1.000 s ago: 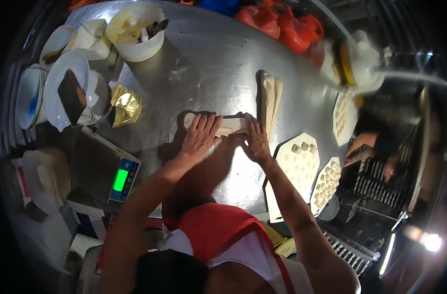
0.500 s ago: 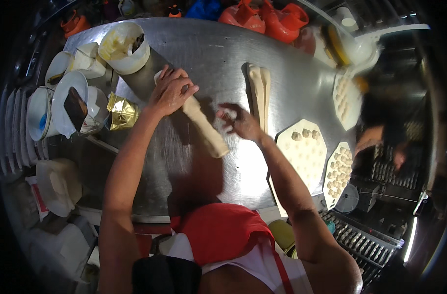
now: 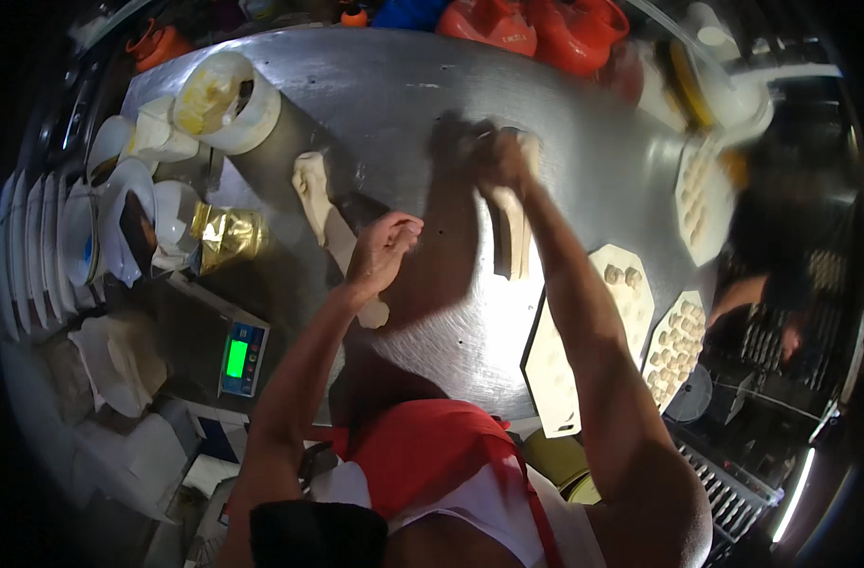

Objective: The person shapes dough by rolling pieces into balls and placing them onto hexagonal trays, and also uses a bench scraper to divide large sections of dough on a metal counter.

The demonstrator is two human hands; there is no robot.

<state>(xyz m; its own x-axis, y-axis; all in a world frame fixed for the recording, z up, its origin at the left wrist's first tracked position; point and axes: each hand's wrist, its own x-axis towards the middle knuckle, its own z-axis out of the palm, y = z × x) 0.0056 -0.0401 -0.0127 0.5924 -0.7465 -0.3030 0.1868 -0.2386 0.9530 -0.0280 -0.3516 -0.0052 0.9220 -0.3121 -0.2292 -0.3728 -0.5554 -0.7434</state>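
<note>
Your right hand, blurred near the top centre, grasps the upper end of a long dough strip, fingers closed around it. Your left hand, mid-frame, hovers loosely curled and empty over the dough roll lying on the steel table.

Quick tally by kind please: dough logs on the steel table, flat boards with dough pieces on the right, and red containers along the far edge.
Dough logs: 2, one by the left hand, one under the right hand
Boards with dough pieces: 3
Red containers: 2
Total: 7
</note>
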